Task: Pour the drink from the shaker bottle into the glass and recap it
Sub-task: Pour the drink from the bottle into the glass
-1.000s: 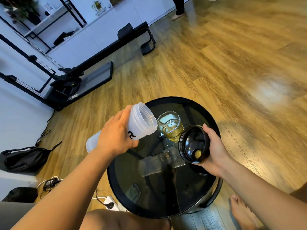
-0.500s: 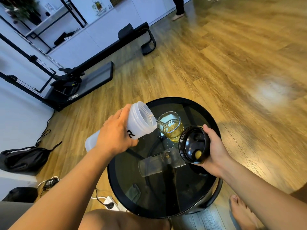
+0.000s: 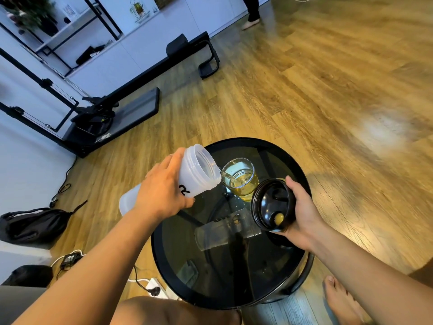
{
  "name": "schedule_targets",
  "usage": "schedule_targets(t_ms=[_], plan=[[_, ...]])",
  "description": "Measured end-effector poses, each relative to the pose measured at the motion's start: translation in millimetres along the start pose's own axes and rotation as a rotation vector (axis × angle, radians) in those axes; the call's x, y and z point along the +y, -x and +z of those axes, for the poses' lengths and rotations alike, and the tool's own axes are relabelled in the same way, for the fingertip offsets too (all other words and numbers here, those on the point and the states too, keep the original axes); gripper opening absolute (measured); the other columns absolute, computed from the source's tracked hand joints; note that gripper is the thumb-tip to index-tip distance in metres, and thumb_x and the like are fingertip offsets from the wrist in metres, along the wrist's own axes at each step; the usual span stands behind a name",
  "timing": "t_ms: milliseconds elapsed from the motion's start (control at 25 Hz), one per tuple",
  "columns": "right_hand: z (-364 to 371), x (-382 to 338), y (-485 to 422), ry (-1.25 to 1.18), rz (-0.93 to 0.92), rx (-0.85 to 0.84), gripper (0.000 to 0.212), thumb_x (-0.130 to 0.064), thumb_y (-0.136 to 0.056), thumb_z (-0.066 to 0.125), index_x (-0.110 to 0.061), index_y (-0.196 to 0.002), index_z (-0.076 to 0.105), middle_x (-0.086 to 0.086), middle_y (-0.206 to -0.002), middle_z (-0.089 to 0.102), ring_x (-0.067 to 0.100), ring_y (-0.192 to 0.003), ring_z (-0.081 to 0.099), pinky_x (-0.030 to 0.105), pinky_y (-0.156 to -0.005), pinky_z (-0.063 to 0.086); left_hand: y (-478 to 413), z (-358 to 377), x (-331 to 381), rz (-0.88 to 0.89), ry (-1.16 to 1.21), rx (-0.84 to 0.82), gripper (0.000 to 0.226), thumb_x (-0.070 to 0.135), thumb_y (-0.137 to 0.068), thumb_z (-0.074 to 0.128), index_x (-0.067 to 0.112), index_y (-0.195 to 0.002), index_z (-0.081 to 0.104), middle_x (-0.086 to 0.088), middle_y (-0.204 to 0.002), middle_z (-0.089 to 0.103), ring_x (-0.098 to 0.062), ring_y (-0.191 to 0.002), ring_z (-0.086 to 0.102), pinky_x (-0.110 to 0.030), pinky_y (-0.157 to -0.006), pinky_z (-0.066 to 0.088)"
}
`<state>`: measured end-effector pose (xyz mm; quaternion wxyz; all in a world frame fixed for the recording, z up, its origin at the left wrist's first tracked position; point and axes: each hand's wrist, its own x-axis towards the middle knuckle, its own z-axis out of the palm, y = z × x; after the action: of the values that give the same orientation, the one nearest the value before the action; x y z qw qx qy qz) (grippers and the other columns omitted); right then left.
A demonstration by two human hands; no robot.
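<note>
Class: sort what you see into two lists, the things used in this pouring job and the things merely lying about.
In use:
shaker bottle, left hand
glass
black cap, right hand

Lying about:
black bag
power strip
exercise machine

- I see bright daylight glaring off the wood floor (image 3: 384, 127), right of the round table (image 3: 164, 261).
- Its glass top mirrors my arms.
- Edges bow with wide-angle distortion; the far shelving (image 3: 54, 38) looks soft.
</note>
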<state>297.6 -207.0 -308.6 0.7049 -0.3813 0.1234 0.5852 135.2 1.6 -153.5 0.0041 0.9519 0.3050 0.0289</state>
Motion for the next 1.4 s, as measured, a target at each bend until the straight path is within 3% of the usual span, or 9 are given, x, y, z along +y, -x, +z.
schedule_targets(t_ms=[1080, 1400], plan=[[-0.1, 0.9, -5.6, 0.020, -0.002, -0.002, 0.064, -0.066, -0.082, 0.064, -0.022, -0.128, 0.067, 0.018, -0.126, 0.071, 0.043, -0.114, 0.067, 0.054, -0.088, 0.058, -3.2, -8.3, 6.4, 0.021, -0.032, 0.004, 0.110, 0.031, -0.057, 0.091, 0.034, -0.150, 0.032, 0.009, -0.125, 0.055, -0.021, -0.108, 0.055, -0.049, -0.093, 0.052], [0.7, 0.2, -3.9, 0.008, -0.004, -0.011, 0.061, -0.064, -0.085, 0.063, -0.020, -0.127, 0.068, 0.019, -0.124, 0.072, 0.042, -0.112, 0.068, 0.051, -0.082, 0.059, -4.7, -10.7, 7.3, 0.034, -0.051, 0.013, 0.110, 0.030, -0.058, 0.091, 0.033, -0.150, 0.032, 0.008, -0.122, 0.054, -0.023, -0.106, 0.055, -0.046, -0.091, 0.051]])
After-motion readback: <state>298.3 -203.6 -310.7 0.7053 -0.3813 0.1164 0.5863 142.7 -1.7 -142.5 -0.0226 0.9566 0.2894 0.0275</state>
